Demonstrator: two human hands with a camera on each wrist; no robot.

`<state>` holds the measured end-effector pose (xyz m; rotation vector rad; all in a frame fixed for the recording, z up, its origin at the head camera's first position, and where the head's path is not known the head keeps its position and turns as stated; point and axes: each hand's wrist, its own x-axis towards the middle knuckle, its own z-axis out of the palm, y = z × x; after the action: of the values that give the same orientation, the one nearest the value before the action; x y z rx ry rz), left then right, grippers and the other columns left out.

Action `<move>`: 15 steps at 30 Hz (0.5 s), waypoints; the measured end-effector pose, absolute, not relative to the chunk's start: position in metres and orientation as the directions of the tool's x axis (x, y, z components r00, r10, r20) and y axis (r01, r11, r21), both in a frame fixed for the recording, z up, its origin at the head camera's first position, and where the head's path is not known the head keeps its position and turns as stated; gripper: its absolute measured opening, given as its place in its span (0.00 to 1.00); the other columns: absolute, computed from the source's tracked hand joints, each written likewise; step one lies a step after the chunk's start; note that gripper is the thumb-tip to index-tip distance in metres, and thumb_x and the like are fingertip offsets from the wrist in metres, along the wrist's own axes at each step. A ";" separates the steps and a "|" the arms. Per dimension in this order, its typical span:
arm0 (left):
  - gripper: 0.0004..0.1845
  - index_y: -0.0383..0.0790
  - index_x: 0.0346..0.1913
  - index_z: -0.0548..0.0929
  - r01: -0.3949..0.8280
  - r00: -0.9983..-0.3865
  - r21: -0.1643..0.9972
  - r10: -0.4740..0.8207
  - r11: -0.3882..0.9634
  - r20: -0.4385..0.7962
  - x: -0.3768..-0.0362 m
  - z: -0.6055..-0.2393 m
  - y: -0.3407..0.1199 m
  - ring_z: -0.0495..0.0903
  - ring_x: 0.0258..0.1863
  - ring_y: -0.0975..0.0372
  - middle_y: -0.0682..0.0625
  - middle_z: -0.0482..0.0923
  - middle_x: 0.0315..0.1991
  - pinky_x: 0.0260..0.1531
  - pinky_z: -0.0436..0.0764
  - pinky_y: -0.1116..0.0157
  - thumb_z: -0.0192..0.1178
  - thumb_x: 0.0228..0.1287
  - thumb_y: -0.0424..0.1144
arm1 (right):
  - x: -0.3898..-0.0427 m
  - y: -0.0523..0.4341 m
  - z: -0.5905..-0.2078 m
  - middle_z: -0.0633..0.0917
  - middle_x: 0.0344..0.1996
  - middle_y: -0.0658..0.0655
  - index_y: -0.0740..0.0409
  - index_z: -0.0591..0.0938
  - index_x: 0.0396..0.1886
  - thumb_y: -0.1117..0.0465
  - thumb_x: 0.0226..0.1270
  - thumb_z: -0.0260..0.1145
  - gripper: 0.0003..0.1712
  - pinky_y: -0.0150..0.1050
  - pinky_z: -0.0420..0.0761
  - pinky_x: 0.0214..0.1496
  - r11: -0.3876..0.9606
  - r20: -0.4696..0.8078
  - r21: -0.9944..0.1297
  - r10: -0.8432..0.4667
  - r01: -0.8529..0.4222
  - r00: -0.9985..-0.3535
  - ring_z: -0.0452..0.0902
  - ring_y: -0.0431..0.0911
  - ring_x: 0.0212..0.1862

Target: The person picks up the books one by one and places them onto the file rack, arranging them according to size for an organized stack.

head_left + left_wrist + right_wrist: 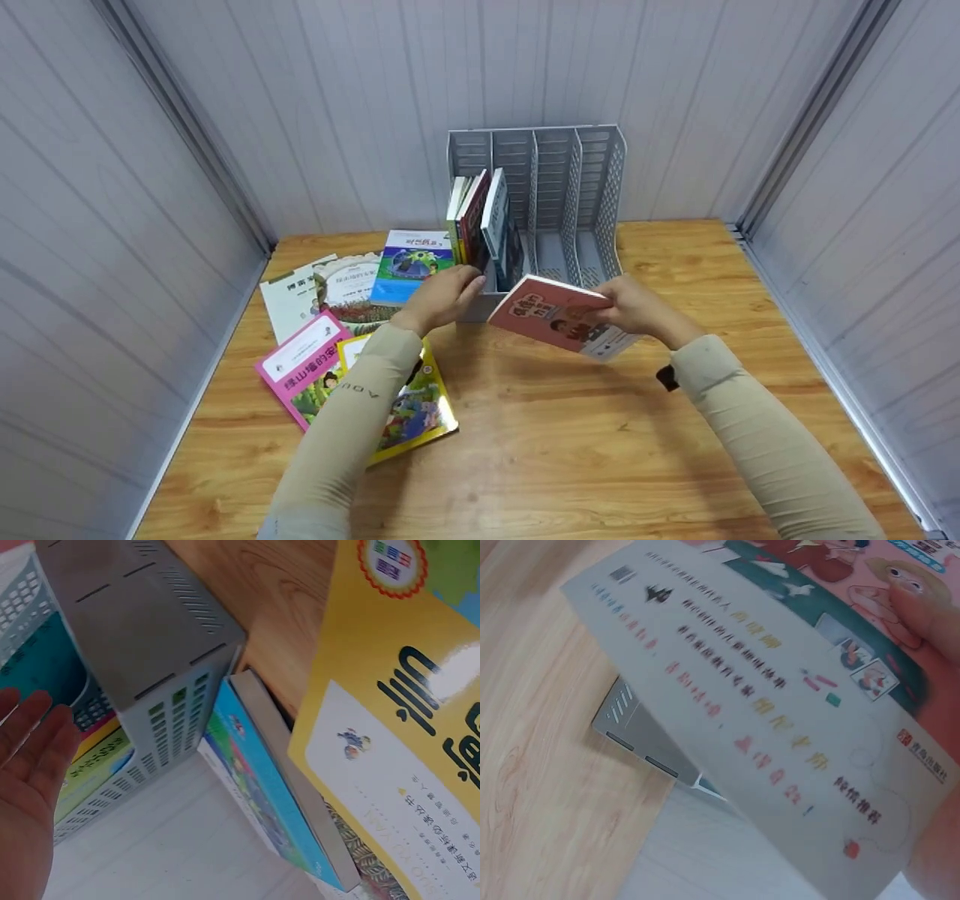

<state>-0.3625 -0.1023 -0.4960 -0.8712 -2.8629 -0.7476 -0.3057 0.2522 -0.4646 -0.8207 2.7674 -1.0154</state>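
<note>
In the head view my right hand (643, 306) pinches a pink picture book (546, 309) by its edge, tilted just in front of a grey file rack (555, 180). The right wrist view shows the book's white lower cover band (765, 712) with printed text, my thumb on the cover. My left hand (442, 296) is at the rack's front left edge, beside the standing books; its fingers look fairly straight in the left wrist view and grip nothing visible. Several slim books (469, 217) stand in the leftmost compartment. A teal-covered book (506, 232) leans in the second one.
Left of the rack lie a blue-green book (411, 266), a book with a flowery cover (356, 279) and a pale green book (286, 301). Nearer are a pink-bordered book (311, 360) and a yellow book (424, 416), partly under my left sleeve. Panelled walls (360, 112) enclose the wooden table (570, 435).
</note>
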 end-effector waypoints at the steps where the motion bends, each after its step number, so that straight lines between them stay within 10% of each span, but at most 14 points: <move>1: 0.26 0.38 0.65 0.84 0.537 -0.838 0.462 0.509 0.706 0.196 -0.361 -0.494 -0.103 0.86 0.60 0.48 0.41 0.86 0.59 0.67 0.82 0.47 0.45 0.89 0.54 | -0.305 0.252 -0.465 0.93 0.37 0.70 0.69 0.93 0.40 0.69 0.67 0.76 0.06 0.60 0.93 0.41 0.631 0.113 -0.631 -0.501 -0.451 -0.858 0.94 0.63 0.37; 15: 0.32 0.37 0.71 0.80 0.511 -0.819 0.669 0.541 0.539 0.190 -0.333 -0.465 -0.093 0.85 0.63 0.50 0.42 0.85 0.63 0.68 0.82 0.49 0.63 0.79 0.58 | -0.302 0.259 -0.469 0.93 0.42 0.71 0.70 0.92 0.46 0.66 0.66 0.79 0.12 0.43 0.89 0.41 0.505 0.179 -0.777 -0.396 -0.377 -0.900 0.93 0.58 0.40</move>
<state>-0.3331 -0.0934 -0.4654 -0.9539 -2.7910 -1.1923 -0.3020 0.2587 -0.4693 -0.6951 2.7059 -1.3878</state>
